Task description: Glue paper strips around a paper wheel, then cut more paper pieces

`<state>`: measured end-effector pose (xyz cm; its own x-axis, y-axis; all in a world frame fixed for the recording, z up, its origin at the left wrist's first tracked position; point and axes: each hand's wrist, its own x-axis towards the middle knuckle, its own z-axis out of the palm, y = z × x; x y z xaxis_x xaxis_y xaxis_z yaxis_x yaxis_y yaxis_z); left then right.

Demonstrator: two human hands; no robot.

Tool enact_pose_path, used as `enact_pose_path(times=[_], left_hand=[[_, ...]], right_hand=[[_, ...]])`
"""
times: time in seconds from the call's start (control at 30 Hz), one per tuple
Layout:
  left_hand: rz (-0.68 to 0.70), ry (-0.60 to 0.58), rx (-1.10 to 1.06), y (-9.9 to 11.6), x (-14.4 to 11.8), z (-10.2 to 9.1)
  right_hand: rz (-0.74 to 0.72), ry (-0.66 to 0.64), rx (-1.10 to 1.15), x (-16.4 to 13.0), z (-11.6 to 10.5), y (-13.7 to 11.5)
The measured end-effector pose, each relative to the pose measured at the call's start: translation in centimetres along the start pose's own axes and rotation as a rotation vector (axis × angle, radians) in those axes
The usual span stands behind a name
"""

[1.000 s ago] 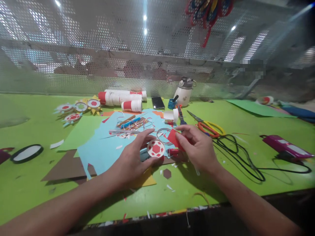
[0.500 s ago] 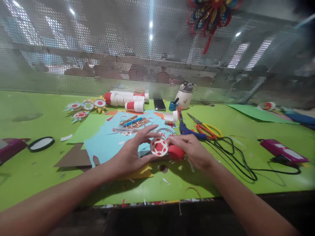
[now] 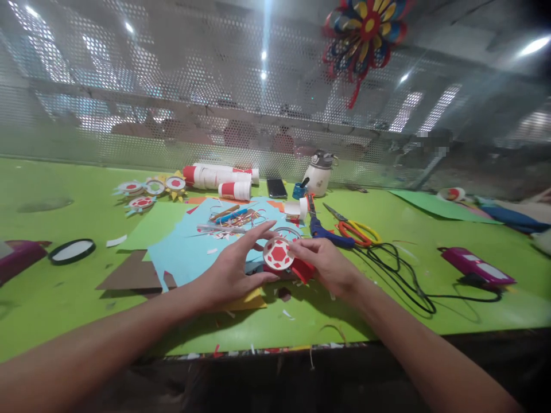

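Red paper (image 3: 303, 268) lower now, both hands' grip pinching unlabelled white disc (image 3: 278, 254).

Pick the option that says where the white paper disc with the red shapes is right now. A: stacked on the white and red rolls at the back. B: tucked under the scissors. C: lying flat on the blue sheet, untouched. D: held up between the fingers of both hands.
D: the white paper disc sits raised between the left hand and the right hand, fingers of both touching its rim.

Matt paper disc (image 3: 278, 254), smooth green tabletop (image 3: 387, 287), perforated metal screen (image 3: 172, 103)
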<state>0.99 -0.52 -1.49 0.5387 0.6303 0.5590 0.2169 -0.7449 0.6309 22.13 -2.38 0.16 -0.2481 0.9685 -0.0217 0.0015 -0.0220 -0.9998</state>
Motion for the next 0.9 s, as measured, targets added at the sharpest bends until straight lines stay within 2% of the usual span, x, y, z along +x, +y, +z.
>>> enact_pose_path(times=[0.13, 0.27, 0.5, 0.77, 0.9], left_hand=[[0.012, 0.034, 0.005, 0.0, 0.1, 0.0], [0.020, 0.017, -0.006, 0.2, 0.3, -0.1], [-0.005, 0.039, -0.073, 0.8, 0.4, 0.0], [-0.005, 0.110, -0.017, 0.3, 0.8, -0.8], [-0.074, 0.131, 0.052, -0.6, 0.9, -0.9]], right_hand=[[0.001, -0.030, 0.007, -0.1, 0.0, 0.0], [0.003, -0.044, 0.012, -0.3, 0.1, -0.1], [-0.008, -0.027, -0.007, -0.3, 0.0, 0.0], [-0.070, 0.116, -0.089, -0.4, 0.0, -0.6], [-0.132, 0.216, -0.101, -0.3, -0.3, -0.7]])
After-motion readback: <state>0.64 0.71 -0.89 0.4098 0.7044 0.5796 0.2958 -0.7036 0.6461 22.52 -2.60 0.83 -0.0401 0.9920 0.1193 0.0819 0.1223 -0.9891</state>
